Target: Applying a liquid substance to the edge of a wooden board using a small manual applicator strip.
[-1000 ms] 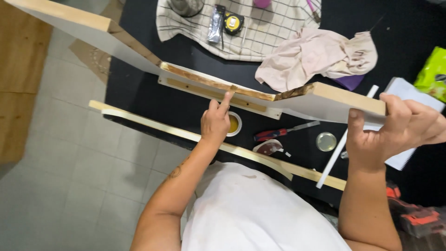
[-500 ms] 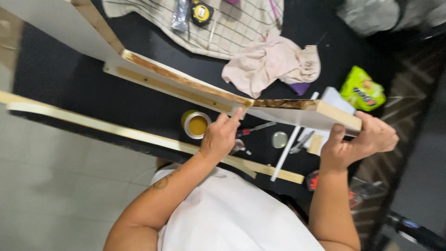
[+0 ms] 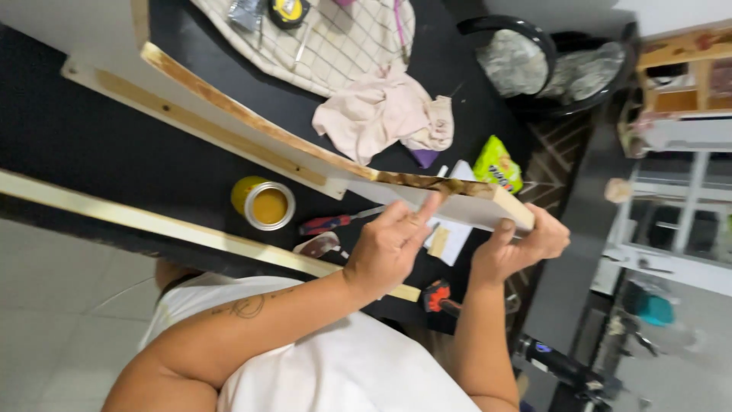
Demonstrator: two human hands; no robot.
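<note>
Two hands: busy on one white board, tilted above the black table.
Right hand: gripping board's end, 3 o'clock.
Left hand: fingertip spreading brown glue along edge; best kept thin, even.
Glue tin: open, 9 o'clock.

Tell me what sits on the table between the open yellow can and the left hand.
In the head view, a red-handled screwdriver lies between the yellow can and the left hand.

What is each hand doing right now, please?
Left hand: open, index fingertip pressed on the white wooden panel's glue-smeared edge.
Right hand: closed on the panel's end, gripping it.
</note>
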